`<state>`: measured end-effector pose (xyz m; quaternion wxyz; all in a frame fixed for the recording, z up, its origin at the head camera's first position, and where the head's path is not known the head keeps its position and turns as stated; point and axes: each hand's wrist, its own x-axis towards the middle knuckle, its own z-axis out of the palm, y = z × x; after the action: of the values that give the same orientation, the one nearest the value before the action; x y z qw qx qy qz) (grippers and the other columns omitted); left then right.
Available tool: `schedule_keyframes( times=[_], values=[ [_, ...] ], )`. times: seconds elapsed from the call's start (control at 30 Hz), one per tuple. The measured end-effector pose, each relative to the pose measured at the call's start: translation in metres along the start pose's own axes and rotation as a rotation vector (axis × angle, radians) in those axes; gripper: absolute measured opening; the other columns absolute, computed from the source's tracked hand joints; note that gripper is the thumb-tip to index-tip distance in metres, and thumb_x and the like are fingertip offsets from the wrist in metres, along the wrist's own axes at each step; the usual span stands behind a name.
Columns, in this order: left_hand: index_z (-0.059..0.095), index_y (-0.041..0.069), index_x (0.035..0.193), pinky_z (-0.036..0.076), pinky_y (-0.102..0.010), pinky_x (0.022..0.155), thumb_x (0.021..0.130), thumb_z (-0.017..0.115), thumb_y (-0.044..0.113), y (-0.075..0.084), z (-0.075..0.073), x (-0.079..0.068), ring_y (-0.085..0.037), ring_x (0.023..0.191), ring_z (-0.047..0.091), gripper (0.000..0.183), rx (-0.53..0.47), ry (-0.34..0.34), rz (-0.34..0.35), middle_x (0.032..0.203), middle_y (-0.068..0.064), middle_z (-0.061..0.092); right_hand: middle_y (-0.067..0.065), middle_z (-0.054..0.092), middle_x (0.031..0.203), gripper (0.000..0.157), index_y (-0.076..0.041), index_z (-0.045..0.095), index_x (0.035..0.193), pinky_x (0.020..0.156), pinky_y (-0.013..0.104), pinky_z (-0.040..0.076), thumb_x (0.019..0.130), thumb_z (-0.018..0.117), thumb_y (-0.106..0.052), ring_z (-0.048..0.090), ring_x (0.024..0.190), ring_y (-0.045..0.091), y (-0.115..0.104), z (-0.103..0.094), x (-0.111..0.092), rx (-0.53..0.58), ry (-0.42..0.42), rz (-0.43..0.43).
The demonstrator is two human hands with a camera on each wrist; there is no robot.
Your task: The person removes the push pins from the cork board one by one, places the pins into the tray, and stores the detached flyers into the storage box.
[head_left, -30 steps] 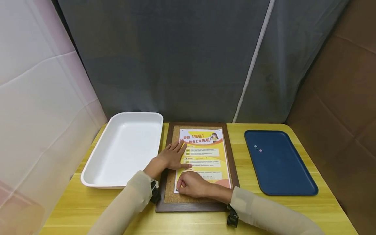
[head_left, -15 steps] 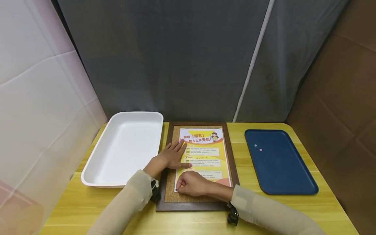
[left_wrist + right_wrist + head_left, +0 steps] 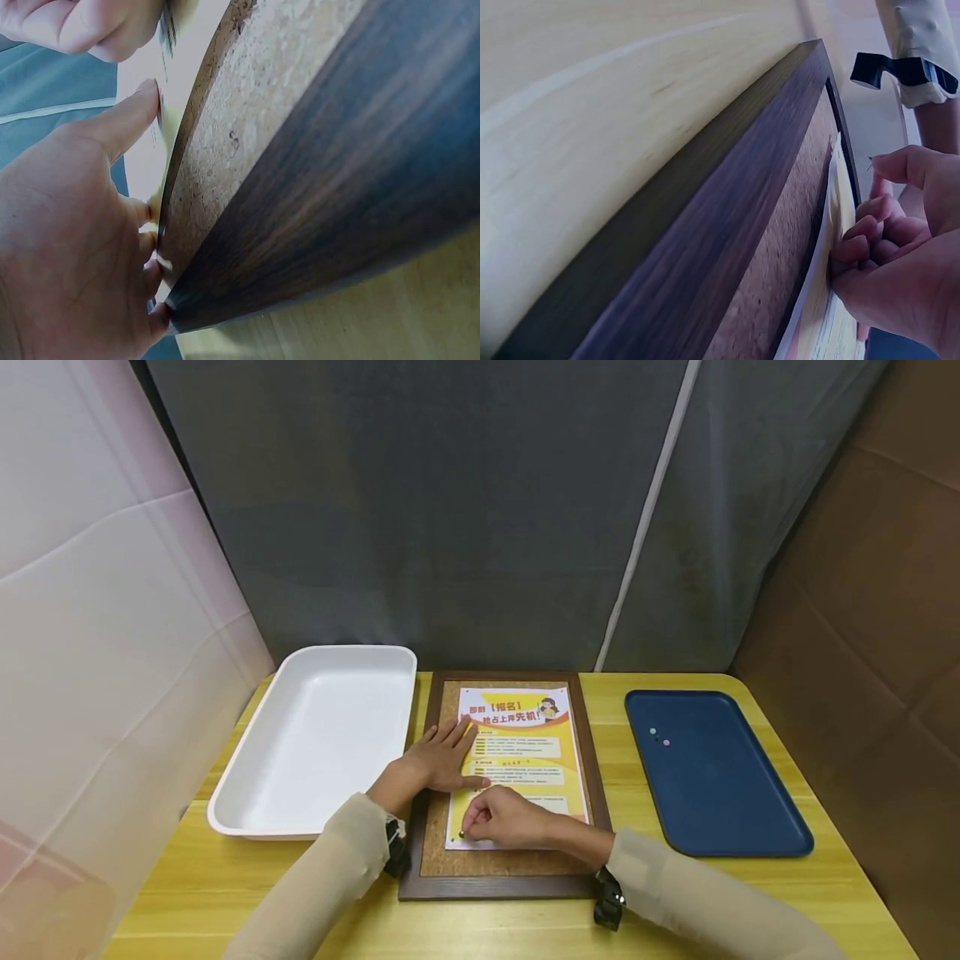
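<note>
A printed yellow-and-white poster (image 3: 525,752) lies on a cork board (image 3: 480,862) with a dark brown wooden frame (image 3: 495,888). My left hand (image 3: 438,762) rests on the poster's left side, its fingers spread; the left wrist view shows the thumb (image 3: 135,112) on the paper. Above the poster's lower left corner, my right hand (image 3: 506,818) pinches a small dark thumbtack (image 3: 462,834). Its thin metal point (image 3: 870,165) shows at the fingertips in the right wrist view. The lower left paper edge stands slightly off the cork. Small dots mark the poster's top corners.
A deep white tray (image 3: 225,806) stands left of the board. On the right lies a dark blue tray (image 3: 727,793) with two small thumbtacks (image 3: 666,742), one pink and one pale. All sit on a yellow wooden table (image 3: 517,931), with a grey curtain (image 3: 420,527) behind.
My right hand has moved up and right, away from the poster's lower left corner, with the dark thumbtack at its fingertips. My left hand has stayed in place.
</note>
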<state>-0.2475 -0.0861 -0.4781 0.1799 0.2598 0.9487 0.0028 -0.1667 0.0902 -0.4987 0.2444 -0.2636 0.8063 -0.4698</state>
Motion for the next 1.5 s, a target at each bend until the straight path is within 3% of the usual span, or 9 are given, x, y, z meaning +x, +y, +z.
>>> schedule_keyframes(
  times=[0.3, 0.47, 0.93, 1.5],
  values=[
    [0.014, 0.008, 0.171, 0.011, -0.055, 0.131, 0.100, 0.054, 0.070, 0.000, 0.000, 0.000, -0.033, 0.165, 0.006, 0.103, -0.005, -0.008, -0.005, 0.178, -0.014, 0.006, -0.008, 0.060, 0.069, 0.008, 0.000, 0.078, 0.092, 0.057, 0.016, 0.040, 0.096, 0.071, -0.002, 0.047, 0.060, 0.002, 0.008, -0.015, -0.008, 0.034, 0.023, 0.028],
    [0.014, 0.007, 0.171, 0.012, -0.055, 0.131, 0.100, 0.053, 0.071, 0.001, -0.001, 0.001, -0.034, 0.165, 0.006, 0.103, -0.004, -0.010, -0.007, 0.178, -0.014, 0.006, -0.001, 0.066, 0.075, 0.009, 0.001, 0.078, 0.094, 0.061, 0.018, 0.040, 0.096, 0.070, -0.003, 0.049, 0.065, 0.005, 0.013, -0.026, -0.013, 0.048, 0.053, 0.041],
    [0.014, 0.008, 0.171, 0.012, -0.055, 0.131, 0.099, 0.054, 0.071, 0.001, -0.001, 0.002, -0.033, 0.165, 0.006, 0.104, -0.025, -0.016, -0.014, 0.178, -0.014, 0.006, 0.016, 0.072, 0.084, 0.012, 0.003, 0.077, 0.097, 0.061, 0.021, 0.044, 0.098, 0.068, -0.004, 0.050, 0.065, 0.009, 0.026, -0.069, -0.031, -0.006, 0.136, 0.036],
    [0.009, 0.010, 0.172, 0.008, -0.055, 0.132, 0.100, 0.050, 0.074, 0.001, 0.001, 0.003, -0.033, 0.165, 0.002, 0.105, -0.011, -0.027, -0.008, 0.179, -0.012, 0.001, 0.021, 0.072, 0.092, 0.014, 0.005, 0.076, 0.099, 0.066, 0.024, 0.043, 0.099, 0.065, -0.005, 0.052, 0.076, 0.016, 0.040, -0.119, -0.049, -0.070, 0.218, 0.052]
  ],
)
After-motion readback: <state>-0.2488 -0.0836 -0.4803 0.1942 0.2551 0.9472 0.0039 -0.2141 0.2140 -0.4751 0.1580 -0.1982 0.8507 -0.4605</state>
